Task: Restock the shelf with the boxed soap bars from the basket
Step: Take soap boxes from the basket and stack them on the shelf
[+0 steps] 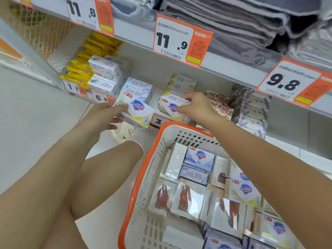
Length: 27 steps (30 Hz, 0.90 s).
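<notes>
At the lower shelf [156, 97], toward twelve o'clock from the basket, you have a boxed soap bar in each hand. Your left hand [106, 114] grips a yellow-and-white Safeguard soap box [138, 112] by its near end, carried just in front of the blue-and-white Safeguard stack [138, 90] at about eleven o'clock. Your right hand [195, 106] pinches a second yellow Safeguard box [172, 106] between thumb and fingers, on or just above the yellow stack [181, 85] at twelve o'clock; whether it has settled there I cannot tell.

By my reading the job is partly done: both Safeguard stacks stand a few boxes high with room above them under the towel shelf [233, 67]. Much remains. The orange-rimmed white basket [143, 169] at your five o'clock holds a crowded layer: yellow Safeguard boxes [244, 191], a blue Safeguard box [199, 158], plain white cartons [177, 161] and window-fronted soap boxes [186, 198] showing a reddish bar. Expect many trips yet, and each type needs matching to its own stack.
</notes>
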Motion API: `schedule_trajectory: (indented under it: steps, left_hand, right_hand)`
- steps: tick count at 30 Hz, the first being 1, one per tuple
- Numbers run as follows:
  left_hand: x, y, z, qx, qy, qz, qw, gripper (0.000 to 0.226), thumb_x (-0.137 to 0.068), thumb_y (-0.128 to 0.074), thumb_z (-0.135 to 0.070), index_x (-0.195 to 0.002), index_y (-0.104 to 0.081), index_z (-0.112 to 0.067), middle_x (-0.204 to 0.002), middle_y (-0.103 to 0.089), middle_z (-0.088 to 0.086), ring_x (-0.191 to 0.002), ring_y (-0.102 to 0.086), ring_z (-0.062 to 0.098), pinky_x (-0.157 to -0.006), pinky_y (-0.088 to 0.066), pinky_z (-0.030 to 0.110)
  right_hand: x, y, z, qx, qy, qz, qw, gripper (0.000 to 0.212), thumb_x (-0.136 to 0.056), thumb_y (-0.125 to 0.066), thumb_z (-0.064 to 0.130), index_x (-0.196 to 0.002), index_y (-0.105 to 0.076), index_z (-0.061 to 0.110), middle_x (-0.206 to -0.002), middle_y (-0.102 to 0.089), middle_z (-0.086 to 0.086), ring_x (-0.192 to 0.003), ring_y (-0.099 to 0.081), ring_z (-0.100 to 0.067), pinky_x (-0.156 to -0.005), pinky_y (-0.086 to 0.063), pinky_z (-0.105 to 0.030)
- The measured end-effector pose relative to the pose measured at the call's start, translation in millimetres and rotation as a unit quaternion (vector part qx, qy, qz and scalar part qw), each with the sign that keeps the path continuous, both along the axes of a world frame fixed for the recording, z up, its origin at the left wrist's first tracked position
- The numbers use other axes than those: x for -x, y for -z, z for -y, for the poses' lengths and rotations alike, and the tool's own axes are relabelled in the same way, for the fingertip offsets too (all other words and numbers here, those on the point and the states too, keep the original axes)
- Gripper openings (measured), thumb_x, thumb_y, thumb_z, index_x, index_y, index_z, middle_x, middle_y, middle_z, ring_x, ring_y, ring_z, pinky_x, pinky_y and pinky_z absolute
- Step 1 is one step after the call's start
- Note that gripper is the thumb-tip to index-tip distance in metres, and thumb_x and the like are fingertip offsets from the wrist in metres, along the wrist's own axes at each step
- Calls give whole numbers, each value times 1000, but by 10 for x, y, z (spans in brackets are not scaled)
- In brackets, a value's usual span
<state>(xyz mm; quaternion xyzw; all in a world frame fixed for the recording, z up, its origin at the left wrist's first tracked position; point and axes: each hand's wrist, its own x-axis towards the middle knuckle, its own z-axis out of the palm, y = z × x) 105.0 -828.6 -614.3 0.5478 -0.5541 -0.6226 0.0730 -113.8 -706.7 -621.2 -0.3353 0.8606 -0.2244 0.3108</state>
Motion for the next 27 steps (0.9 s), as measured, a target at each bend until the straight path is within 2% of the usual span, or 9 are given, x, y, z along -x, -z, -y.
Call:
schedule_trajectory:
  steps: [4, 11, 15, 18, 22, 27]
  left_hand:
    - [83, 121, 39, -40, -37, 1, 999, 13, -87, -66, -30, -81, -64, -19, -80, -63, 0, -75, -62, 13, -70, -47, 26]
    - [134, 222, 34, -28, 15, 11, 999, 8, -86, -67, -24, -87, -64, -17, -83, -67, 2, -76, -62, 15, -72, -49, 28]
    - [191, 242, 10, -47, 10, 2, 999, 13, -86, -67, -24, -94, -64, -14, -88, -68, 2, -80, -62, 15, -69, -51, 26]
    - [202, 253, -16, -48, 8, 6, 999, 28, -85, -69, -24, -108, -61, -9, -98, -69, 5, -83, -64, 16, -66, -52, 25]
    - [154, 324, -89, -51, -23, 9, 998, 36, -83, -71, -18, -115, -58, -6, -107, -69, 11, -86, -64, 21, -75, -55, 28]
    - [88, 412, -129, -62, -53, 10, 997, 38, -81, -72, -11, -116, -57, -6, -108, -69, 11, -87, -65, 22, -81, -54, 27]
  right_hand:
    - [26, 263, 190, -41, -60, -34, 997, 53, -79, -73, 24, -128, -58, 14, -133, -55, -6, -121, -51, -21, -89, -41, -26]
    - [-2, 595, 233, -62, -79, -80, 992, 56, -80, -73, 22, -132, -52, 17, -134, -51, -9, -122, -50, -25, -88, -42, -27]
    - [-15, 636, 263, -53, -73, -109, 990, 54, -81, -71, 20, -132, -51, 16, -131, -49, -12, -120, -50, -26, -90, -43, -30]
    - [-6, 652, 314, -49, -59, -114, 991, 54, -80, -72, 20, -131, -52, 15, -130, -49, -13, -118, -51, -27, -89, -44, -31]
    - [33, 686, 357, -50, -49, -125, 990, 52, -80, -72, 17, -129, -54, 16, -129, -50, -12, -115, -54, -26, -86, -45, -30]
    - [167, 742, 334, -64, -45, -150, 986, 49, -79, -68, 9, -126, -55, 13, -126, -50, -14, -110, -56, -30, -86, -46, -32]
